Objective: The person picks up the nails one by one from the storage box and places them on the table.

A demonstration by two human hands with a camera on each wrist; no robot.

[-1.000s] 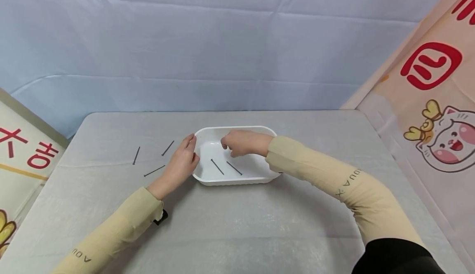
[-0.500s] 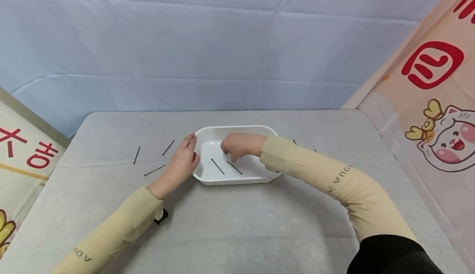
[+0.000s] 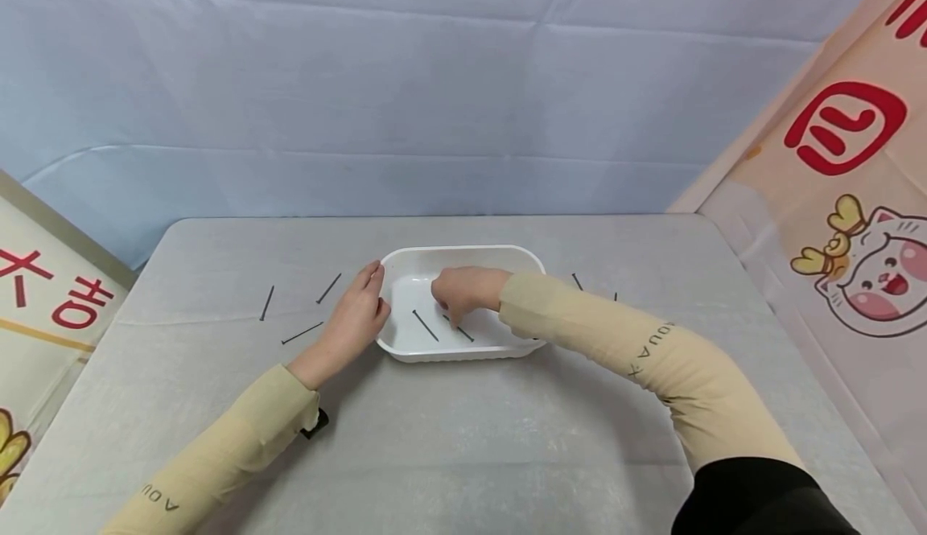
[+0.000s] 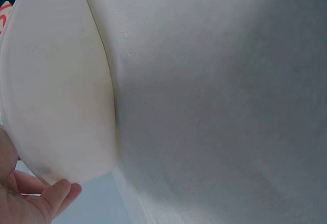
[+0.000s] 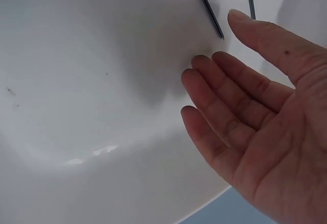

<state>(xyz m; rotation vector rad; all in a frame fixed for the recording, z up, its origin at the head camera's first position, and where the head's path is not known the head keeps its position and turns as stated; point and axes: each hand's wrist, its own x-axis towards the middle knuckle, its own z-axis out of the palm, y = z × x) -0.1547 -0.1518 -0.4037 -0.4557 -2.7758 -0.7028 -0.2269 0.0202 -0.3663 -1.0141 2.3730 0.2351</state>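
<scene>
A white rectangular tray (image 3: 500,351) stands on the table, with two dark nails lying inside it. My left hand (image 3: 352,322) holds the tray's left rim; in the left wrist view its fingertips (image 4: 61,191) lie against the outer wall. Over the tray floor, my right hand (image 3: 463,290) reaches down with loosely bent fingers and nothing in them. Its thumb overlaps the upper end of the right nail (image 3: 466,333) in the head view. The left nail (image 3: 425,326) lies beside it. The right wrist view shows a nail (image 5: 208,10) just beyond the thumb and fingertips.
Left of the tray, three nails lie on the grey-covered table (image 3: 463,454), one being the nail (image 3: 302,332) nearest the left wrist. To the right, a nail (image 3: 577,281) and another nail's tip (image 3: 615,297) show behind the right sleeve. Cloth walls stand behind and beside.
My right hand has lowered and come slightly nearer inside the tray, its thumb now over the right nail. Nails behind the right sleeve have come into view. The left hand stays on the rim.
</scene>
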